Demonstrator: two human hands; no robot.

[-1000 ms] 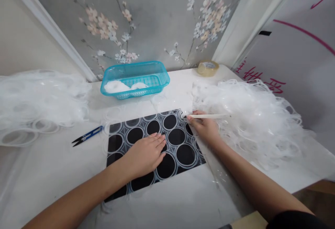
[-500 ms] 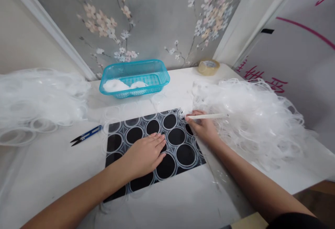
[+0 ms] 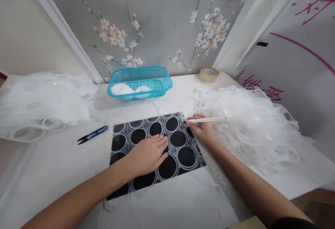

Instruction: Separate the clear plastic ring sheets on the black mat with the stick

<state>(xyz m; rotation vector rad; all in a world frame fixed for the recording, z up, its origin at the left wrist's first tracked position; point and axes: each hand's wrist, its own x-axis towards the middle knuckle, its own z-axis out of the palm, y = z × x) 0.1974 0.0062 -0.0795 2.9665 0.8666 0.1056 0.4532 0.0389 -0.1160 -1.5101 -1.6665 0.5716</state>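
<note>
A black mat (image 3: 180, 154) lies on the white table with a clear plastic sheet of round rings over it. My left hand (image 3: 148, 154) rests flat on that sheet, fingers together, pressing it onto the mat. My right hand (image 3: 204, 131) sits at the mat's far right corner and grips a thin white stick (image 3: 206, 119), whose tip touches the sheet's edge there.
Piles of clear ring-cut plastic lie at the right (image 3: 251, 117) and at the left (image 3: 44, 100). A turquoise basket (image 3: 140, 82) with white pieces stands at the back. Blue thread snips (image 3: 92, 134) lie left of the mat. A tape roll (image 3: 208, 74) sits by the wall.
The view has tilted up a little, so everything sits lower in the picture. Both hands stay where they were on the sheet.
</note>
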